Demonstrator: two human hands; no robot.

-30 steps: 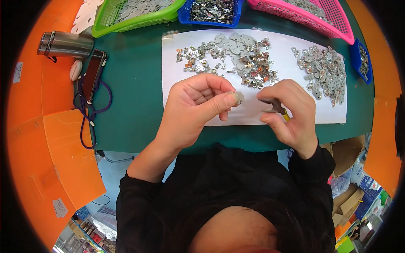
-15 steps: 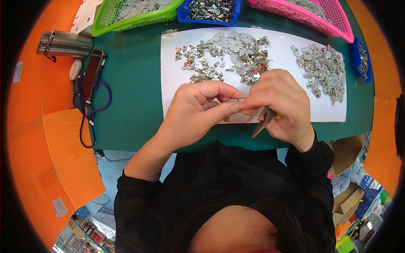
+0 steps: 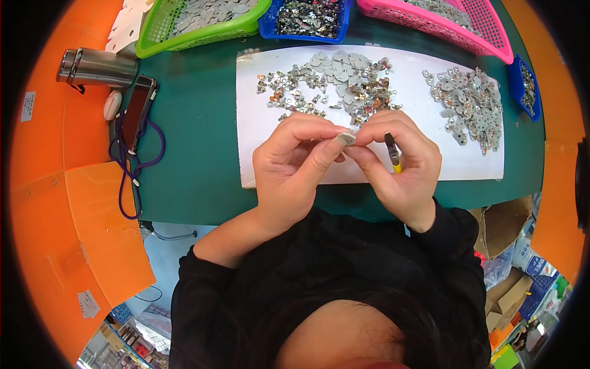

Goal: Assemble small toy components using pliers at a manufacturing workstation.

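Observation:
My left hand (image 3: 292,163) pinches a small grey flat piece (image 3: 348,139) between thumb and forefinger, above the near part of a white sheet (image 3: 252,141). The thumb and forefinger of my right hand (image 3: 405,157) meet the same piece at its right edge. Tucked in the right palm are pliers (image 3: 393,152) with a dark metal end and a bit of yellow handle showing; the rest is hidden by the fingers. Just beyond the hands lie loose small metal clips (image 3: 295,86) and grey flat plates (image 3: 344,67). A pile of grey plates with metal fittings (image 3: 470,107) spreads on the right.
Along the back stand a green basket (image 3: 203,40), a blue bin (image 3: 301,35) and a pink basket (image 3: 442,34), all with small parts. A small blue tray (image 3: 522,89) sits far right. A steel flask (image 3: 101,67) and a phone (image 3: 136,114) with purple cord lie left.
The pliers have swung from pointing down toward me to pointing up inside my right hand. Both hands have turned, and the grey piece now shows between the fingertips.

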